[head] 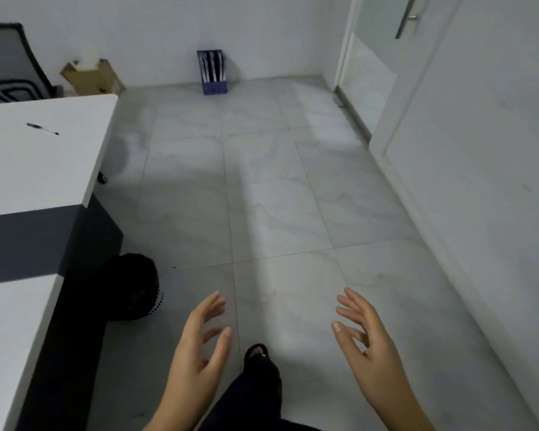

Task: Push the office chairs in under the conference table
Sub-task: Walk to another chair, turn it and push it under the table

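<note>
The white conference table (38,163) fills the left side, with a dark base below it. One office chair (10,63) with a grey mesh back and black frame shows at the far left, behind the table's far end. A chair castor (101,178) peeks out under the table's edge. My left hand (199,346) and my right hand (367,343) hover over the floor at the bottom, fingers spread and relaxed, holding nothing and touching nothing.
A black mesh waste bin (134,287) stands beside the table base. A pen (42,129) lies on the table. A cardboard box (91,76) and a blue file holder (213,73) sit by the far wall. A glass door (383,57) is at the right. My foot (259,356) is below.
</note>
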{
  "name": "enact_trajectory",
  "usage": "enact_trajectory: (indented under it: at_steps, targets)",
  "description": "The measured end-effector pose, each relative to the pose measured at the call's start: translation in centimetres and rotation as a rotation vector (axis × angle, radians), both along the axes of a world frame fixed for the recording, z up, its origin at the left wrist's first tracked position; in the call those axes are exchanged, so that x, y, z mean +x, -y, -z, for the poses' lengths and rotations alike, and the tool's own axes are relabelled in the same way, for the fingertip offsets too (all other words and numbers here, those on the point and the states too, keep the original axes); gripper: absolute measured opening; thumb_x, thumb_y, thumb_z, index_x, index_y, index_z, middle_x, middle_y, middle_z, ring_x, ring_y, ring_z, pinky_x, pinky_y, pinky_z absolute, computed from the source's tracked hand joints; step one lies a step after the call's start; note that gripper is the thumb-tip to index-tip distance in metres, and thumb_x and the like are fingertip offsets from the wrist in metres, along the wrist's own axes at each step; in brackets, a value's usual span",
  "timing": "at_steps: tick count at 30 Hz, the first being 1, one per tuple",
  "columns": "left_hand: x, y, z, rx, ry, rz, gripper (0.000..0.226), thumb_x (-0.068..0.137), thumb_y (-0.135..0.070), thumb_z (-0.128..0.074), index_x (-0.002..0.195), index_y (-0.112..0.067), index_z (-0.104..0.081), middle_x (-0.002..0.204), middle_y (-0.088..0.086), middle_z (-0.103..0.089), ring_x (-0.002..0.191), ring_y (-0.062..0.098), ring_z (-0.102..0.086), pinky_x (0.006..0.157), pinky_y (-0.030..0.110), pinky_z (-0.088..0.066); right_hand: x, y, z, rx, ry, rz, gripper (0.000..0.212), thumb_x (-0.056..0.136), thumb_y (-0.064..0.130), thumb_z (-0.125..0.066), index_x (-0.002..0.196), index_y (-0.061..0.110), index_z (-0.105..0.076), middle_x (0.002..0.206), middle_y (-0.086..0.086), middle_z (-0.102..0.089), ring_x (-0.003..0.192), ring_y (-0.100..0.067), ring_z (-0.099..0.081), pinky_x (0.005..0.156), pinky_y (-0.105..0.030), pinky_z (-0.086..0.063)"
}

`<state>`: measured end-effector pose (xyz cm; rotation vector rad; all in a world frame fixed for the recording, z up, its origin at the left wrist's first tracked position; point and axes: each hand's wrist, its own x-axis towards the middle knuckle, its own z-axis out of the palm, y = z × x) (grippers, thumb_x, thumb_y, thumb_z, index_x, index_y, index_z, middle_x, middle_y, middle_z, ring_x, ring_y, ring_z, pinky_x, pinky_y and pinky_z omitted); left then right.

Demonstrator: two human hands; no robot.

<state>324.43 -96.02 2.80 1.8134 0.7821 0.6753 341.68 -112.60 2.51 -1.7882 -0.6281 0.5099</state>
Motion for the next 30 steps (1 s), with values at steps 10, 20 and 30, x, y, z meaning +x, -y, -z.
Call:
enact_trajectory:
  at_steps: [10,20,30]
  targets:
    - [14.0,-15.9,-0.6,-0.016,-0.022,-0.040,0.046,0.072,-0.047,-0.047,0.114,-0.064,-0.040,0.118,-0.032,-0.052,0.111,-0.005,-0.051,0.082,0.004,-0.042,15.0,-16.6,-0.3,0.006,-0.026,-0.045,0.050,0.083,0.012,-0.060,0.119,0.042,-0.043,0.120,0.032,-0.051,0.110,0.005,-0.052,0.083,-0.007,-0.043]
    - [34.7,-29.4,-0.1,-0.018,0.060,-0.216,0.044,0.074,-0.043,-0.047,0.112,-0.064,-0.040,0.116,-0.029,-0.053,0.109,-0.004,-0.053,0.079,0.004,-0.042,38.5,-33.5,-1.5,0.013,0.043,-0.176,0.045,0.079,0.027,-0.057,0.122,0.037,-0.044,0.120,0.029,-0.051,0.109,0.005,-0.053,0.081,-0.004,-0.041]
    - [44.9,-41.8,-0.2,-0.070,0.034,-0.521,0.043,0.081,-0.034,-0.050,0.109,-0.066,-0.041,0.114,-0.029,-0.054,0.109,-0.005,-0.052,0.081,0.003,-0.042,52.3,-51.6,-0.8,-0.020,-0.003,-0.407,0.051,0.084,0.012,-0.058,0.108,0.055,-0.048,0.118,0.027,-0.055,0.105,0.007,-0.055,0.078,-0.003,-0.042]
